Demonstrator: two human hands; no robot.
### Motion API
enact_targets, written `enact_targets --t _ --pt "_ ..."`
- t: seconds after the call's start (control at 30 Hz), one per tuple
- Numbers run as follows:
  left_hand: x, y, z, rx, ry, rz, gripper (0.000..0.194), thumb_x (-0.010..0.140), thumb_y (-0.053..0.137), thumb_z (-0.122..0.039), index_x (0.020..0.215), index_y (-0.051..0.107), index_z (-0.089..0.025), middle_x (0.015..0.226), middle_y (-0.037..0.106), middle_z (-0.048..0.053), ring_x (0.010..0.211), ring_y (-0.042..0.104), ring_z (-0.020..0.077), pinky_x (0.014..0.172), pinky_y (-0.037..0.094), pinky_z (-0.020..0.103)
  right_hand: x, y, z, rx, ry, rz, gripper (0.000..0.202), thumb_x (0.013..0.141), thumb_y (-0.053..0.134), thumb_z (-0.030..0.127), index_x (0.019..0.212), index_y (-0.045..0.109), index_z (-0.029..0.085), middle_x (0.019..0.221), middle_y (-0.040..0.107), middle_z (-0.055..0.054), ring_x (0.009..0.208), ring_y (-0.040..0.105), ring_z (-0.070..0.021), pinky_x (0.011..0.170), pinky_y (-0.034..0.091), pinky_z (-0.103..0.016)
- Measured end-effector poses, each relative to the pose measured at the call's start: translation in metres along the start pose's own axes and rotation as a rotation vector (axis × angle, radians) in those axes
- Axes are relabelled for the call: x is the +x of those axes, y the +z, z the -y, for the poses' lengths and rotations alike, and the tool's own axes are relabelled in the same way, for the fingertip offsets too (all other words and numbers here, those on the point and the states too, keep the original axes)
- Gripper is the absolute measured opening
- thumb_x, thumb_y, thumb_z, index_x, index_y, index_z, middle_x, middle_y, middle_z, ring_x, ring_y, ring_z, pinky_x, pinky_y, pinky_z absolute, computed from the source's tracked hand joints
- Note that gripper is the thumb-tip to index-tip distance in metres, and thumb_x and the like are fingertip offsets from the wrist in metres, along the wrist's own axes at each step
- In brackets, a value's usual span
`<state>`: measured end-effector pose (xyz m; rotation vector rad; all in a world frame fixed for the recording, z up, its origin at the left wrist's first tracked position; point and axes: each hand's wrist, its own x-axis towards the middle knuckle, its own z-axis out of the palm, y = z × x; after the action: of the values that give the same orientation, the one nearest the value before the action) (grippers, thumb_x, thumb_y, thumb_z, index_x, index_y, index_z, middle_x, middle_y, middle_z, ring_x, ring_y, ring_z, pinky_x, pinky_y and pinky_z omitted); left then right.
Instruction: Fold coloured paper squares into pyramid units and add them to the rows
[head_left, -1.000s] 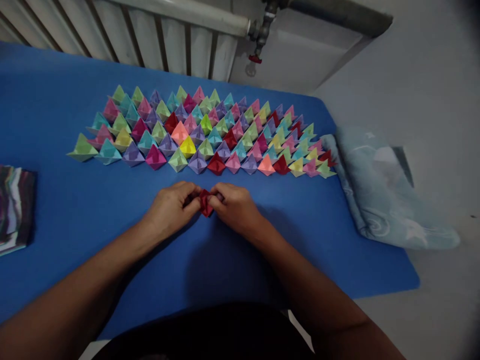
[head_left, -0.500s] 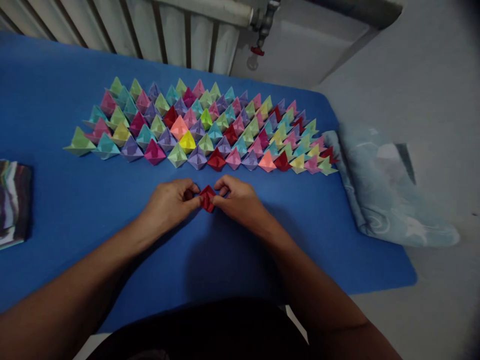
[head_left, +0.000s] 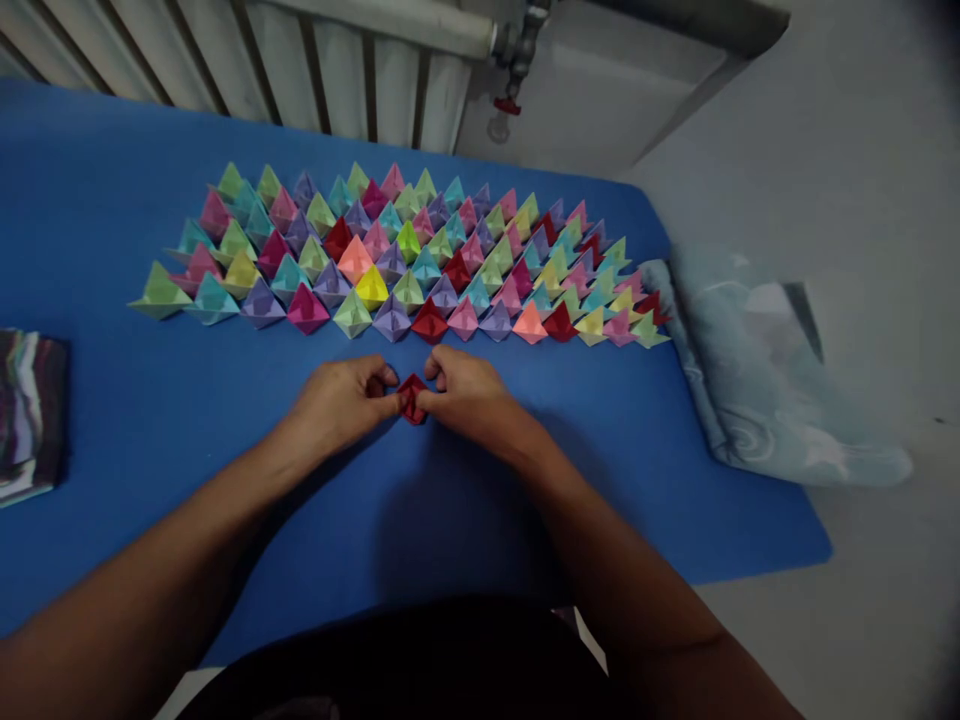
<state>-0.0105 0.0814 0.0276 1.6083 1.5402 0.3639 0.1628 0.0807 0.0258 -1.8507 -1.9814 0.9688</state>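
The right index finger (head_left: pixel 433 367) has lifted from the red paper (head_left: pixel 412 390), gripped by the left hand (head_left: pixel 341 398) and right hand (head_left: pixel 476 398) just nearside of the boats (head_left: pixel 409 243), where uneven thumb pressure could crumple or tear it.

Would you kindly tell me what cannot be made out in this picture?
Head view throughout:
Red folded paper: side corners covered by the left hand and right hand.
Paper boats in back rows: lower parts behind boats in front.
Multicoloured bundle: left part cut off by the picture's edge.
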Motion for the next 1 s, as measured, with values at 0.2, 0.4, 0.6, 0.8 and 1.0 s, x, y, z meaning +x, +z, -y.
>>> enact_targets --t 0.2,0.4,0.6,0.8,1.0 --pt "-0.006 -0.010 0.000 -0.248 -0.078 -0.003 0.014 0.070 0.058 -0.030 0.079 0.060 -0.020 0.053 0.054 -0.005 0.049 0.056 0.0150 0.042 0.044 0.023 -0.008 -0.002 -0.015 0.447 0.004 0.040 0.010 0.073 0.061 0.024 0.081 0.056 0.021 0.065 0.053 0.007 0.057 0.047 -0.0094 0.056 0.036 -0.022" --pt "-0.015 -0.016 0.001 -0.047 -0.197 0.372 0.020 0.073 0.061 -0.041 0.068 0.053 -0.022 0.047 0.050 -0.006 0.041 0.048 0.0130 0.039 0.036 0.023 -0.007 0.006 -0.023 0.402 -0.172 -0.111 0.020 0.079 0.049 0.017 0.091 0.065 0.019 0.083 0.065 0.000 0.074 0.059 -0.0126 0.070 0.047 -0.026" --pt "-0.032 0.003 -0.006 0.527 0.064 0.168 0.036 0.079 0.062 -0.057 0.072 0.058 -0.022 0.061 0.060 0.001 0.058 0.057 0.0184 0.052 0.028 0.029 -0.001 0.005 -0.022 0.109 -0.489 -0.141 0.055 0.075 0.043 0.005 0.124 0.063 0.020 0.120 0.069 -0.006 0.111 0.057 -0.0215 0.101 0.042 -0.041" --pt "-0.035 0.011 -0.009 0.697 0.085 0.039 0.040 0.090 0.051 -0.054 0.099 0.065 -0.018 0.080 0.070 0.010 0.070 0.065 0.0264 0.056 0.030 0.032 0.008 0.003 -0.020 0.059 -0.509 0.033 0.069 0.071 0.041 -0.002 0.133 0.058 0.024 0.116 0.072 -0.002 0.114 0.054 -0.0205 0.107 0.032 -0.044" --pt "-0.024 -0.002 -0.002 0.648 0.081 -0.004 0.027 0.087 0.049 -0.039 0.093 0.067 -0.019 0.085 0.072 0.010 0.073 0.066 0.0273 0.060 0.036 0.034 0.003 -0.002 -0.029 0.033 -0.462 -0.046 0.058 0.069 0.047 0.000 0.120 0.064 0.022 0.094 0.073 0.000 0.098 0.060 -0.0198 0.101 0.035 -0.042"
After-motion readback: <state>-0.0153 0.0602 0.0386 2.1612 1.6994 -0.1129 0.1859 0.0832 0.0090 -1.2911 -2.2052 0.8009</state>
